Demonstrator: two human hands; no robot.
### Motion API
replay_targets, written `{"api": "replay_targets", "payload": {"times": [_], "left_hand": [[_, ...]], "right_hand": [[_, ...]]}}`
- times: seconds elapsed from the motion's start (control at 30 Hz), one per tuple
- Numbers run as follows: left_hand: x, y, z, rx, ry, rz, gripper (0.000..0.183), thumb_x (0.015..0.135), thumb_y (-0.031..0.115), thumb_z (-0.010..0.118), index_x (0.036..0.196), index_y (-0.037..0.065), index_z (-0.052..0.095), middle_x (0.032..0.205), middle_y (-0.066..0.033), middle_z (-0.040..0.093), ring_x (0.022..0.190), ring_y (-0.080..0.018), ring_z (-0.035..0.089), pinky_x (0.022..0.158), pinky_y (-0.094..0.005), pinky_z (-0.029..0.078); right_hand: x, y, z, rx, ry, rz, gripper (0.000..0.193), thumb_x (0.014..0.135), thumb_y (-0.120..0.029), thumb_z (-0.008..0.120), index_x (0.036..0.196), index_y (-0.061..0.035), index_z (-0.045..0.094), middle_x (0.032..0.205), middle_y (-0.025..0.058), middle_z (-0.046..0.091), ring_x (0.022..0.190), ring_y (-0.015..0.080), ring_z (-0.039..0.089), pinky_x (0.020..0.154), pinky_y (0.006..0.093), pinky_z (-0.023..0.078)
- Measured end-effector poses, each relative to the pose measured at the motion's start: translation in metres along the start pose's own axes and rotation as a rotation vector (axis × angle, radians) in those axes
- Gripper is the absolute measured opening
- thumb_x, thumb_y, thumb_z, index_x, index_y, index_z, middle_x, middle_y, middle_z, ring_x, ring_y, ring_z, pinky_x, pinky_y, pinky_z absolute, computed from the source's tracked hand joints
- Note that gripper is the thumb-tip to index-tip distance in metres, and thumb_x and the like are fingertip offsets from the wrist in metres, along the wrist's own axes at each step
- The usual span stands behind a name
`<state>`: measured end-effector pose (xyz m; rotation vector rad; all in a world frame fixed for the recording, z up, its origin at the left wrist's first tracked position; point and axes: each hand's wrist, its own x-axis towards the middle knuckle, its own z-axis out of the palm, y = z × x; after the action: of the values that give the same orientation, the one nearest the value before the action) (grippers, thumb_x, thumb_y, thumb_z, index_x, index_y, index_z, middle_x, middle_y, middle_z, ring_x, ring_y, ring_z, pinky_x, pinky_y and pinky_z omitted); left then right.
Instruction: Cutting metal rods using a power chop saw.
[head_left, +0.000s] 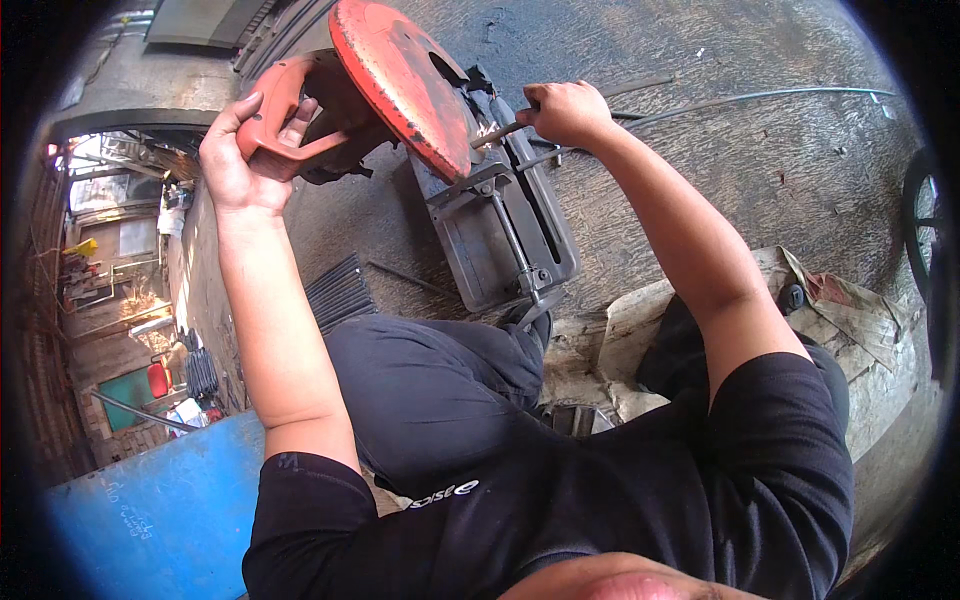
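An orange-red chop saw (405, 80) with a chipped round guard stands on the floor in front of me. My left hand (250, 165) is wrapped round its orange loop handle (283, 85). To the right of the guard, my right hand (568, 112) grips a thin metal rod (640, 84). One end of that rod reaches toward the saw's grey base (465, 270), beside the guard's lower edge. A clamp screw (510, 228) runs along the base. The blade itself is mostly hidden by the guard.
Several cut dark rods (340, 287) lie bundled left of the base. A long thin rod (760, 94) stretches to the right across the floor. A blue panel (150, 510) is at lower left, a dirty cloth sheet (850, 310) at right, a wheel-like rim (920, 220) at far right.
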<state>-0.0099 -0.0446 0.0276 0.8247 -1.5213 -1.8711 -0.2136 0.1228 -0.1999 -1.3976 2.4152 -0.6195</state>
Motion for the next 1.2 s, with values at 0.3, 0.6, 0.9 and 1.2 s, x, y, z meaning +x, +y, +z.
{"api": "replay_targets", "payload": {"times": [0.3, 0.6, 0.9, 1.2], "left_hand": [[-0.0011, 0.0015, -0.0017, 0.015, -0.073, -0.007, 0.050, 0.083, 0.015, 0.054, 0.124, -0.011, 0.042, 0.121, -0.0251, 0.049, 0.102, -0.0381, 0.056, 0.094, -0.0466, 0.048], [-0.0032, 0.0008, 0.0017, 0.035, -0.042, -0.006, 0.050, 0.084, 0.014, 0.052, 0.124, -0.012, 0.041, 0.122, -0.0253, 0.050, 0.103, -0.0373, 0.056, 0.095, -0.0463, 0.048], [-0.0044, 0.0020, -0.0022, 0.005, -0.096, -0.047, 0.048, 0.084, 0.015, 0.052, 0.125, -0.008, 0.042, 0.121, -0.0242, 0.051, 0.100, -0.0389, 0.058, 0.092, -0.0471, 0.049], [-0.0034, 0.0005, 0.0017, -0.003, 0.001, -0.015, 0.048, 0.084, 0.015, 0.053, 0.124, -0.009, 0.043, 0.120, -0.0241, 0.051, 0.099, -0.0385, 0.058, 0.092, -0.0470, 0.049]], "right_hand": [[0.0003, -0.0012, -0.0023, 0.002, -0.030, 0.011, 0.042, 0.086, -0.045, 0.055, 0.118, -0.0180, 0.060, 0.103, 0.0079, 0.067, 0.101, 0.0242, 0.062, 0.091, 0.0390, 0.041], [0.0001, -0.0004, -0.0017, -0.024, -0.054, 0.004, 0.044, 0.084, -0.045, 0.056, 0.119, -0.0183, 0.059, 0.104, 0.0075, 0.067, 0.101, 0.0240, 0.062, 0.091, 0.0385, 0.041], [0.0006, 0.0010, 0.0014, -0.008, -0.017, -0.004, 0.040, 0.085, -0.045, 0.055, 0.113, -0.0175, 0.062, 0.101, 0.0076, 0.068, 0.099, 0.0248, 0.062, 0.088, 0.0389, 0.043], [0.0023, 0.0019, 0.0026, -0.012, -0.035, -0.006, 0.039, 0.085, -0.044, 0.054, 0.111, -0.0162, 0.061, 0.101, 0.0090, 0.068, 0.099, 0.0255, 0.062, 0.088, 0.0397, 0.043]]}}
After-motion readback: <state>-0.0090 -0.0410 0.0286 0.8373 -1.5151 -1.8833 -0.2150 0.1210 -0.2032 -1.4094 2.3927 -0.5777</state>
